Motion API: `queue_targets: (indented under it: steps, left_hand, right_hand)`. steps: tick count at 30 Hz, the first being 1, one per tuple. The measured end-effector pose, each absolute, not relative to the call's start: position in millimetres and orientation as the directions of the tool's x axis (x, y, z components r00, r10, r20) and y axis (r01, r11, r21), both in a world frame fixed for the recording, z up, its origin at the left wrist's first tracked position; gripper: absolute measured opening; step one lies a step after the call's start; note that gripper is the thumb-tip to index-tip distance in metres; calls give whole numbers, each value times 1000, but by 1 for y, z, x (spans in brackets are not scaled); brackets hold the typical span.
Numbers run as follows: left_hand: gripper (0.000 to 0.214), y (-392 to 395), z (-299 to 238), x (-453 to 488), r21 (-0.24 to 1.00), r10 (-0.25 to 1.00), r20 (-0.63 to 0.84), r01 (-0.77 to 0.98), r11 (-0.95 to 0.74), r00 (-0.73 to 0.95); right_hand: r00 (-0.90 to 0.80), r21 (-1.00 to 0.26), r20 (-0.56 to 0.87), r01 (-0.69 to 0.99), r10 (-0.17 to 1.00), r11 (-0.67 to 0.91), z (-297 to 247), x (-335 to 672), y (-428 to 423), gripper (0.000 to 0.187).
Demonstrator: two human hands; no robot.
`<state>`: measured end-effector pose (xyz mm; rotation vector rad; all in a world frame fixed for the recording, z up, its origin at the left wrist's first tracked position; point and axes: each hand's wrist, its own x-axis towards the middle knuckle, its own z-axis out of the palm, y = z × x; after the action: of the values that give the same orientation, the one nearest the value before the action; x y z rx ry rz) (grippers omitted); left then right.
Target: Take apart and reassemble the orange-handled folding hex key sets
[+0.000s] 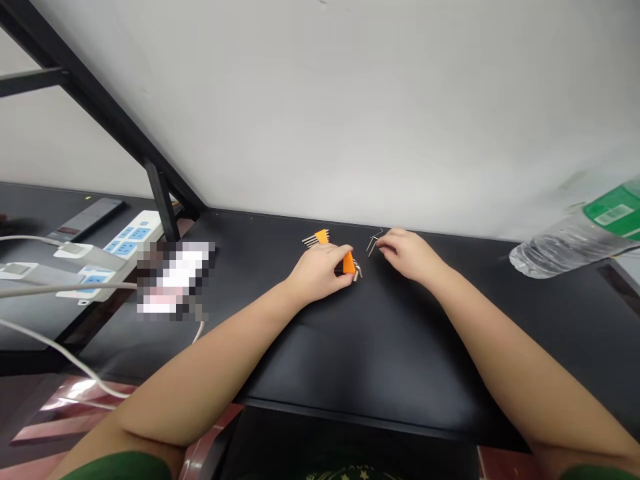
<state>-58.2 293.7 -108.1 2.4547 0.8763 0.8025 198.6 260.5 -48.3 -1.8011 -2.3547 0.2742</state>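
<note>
A pale wall (350, 113) rose beyond both hands, and the black tabletop (360, 373) ran beneath them. A black frame (105, 107) slanted down well to the left of the left hand. Well out to the right of the right hand, a clear bottle (560, 240) with a green label lay tilted; a white power strip (133, 233) with plugs sat well to the left of the left hand.

The left hand (320, 270) pinched an orange holder (349, 263) between thumb and fingers, bent metal keys poking out on its right. The right hand (410, 253) was curled, fingertips at some thin loose keys (371, 248); I couldn't tell whether it gripped one. Just beyond the left hand's knuckles showed another orange piece (323, 237) bearing a row of metal shafts, its link to the holder hidden.
</note>
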Motion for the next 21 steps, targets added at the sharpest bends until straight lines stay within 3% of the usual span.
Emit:
queue_targets:
  steps: [8,15,18,21]
  left_hand:
    - [48,294,-106,-58,551,680,344,447,-705,648]
    - [49,294,-107,-58,550,676,351,441,-709,648]
    - [49,294,-108,-57,536,672,345,451,-714,655]
    - [48,294,-108,-57,531,671,354,450,-718,652]
  right_hand:
    - [-232,-17,-95,973,968,232,-52,198,257,35]
    - [-193,149,-242,961,951,233,-32,179,254,20]
    - [-133,88,-336,981,932,172,-28,172,251,9]
    - [-184,-108,-325,982,928,157,-27,168,249,9]
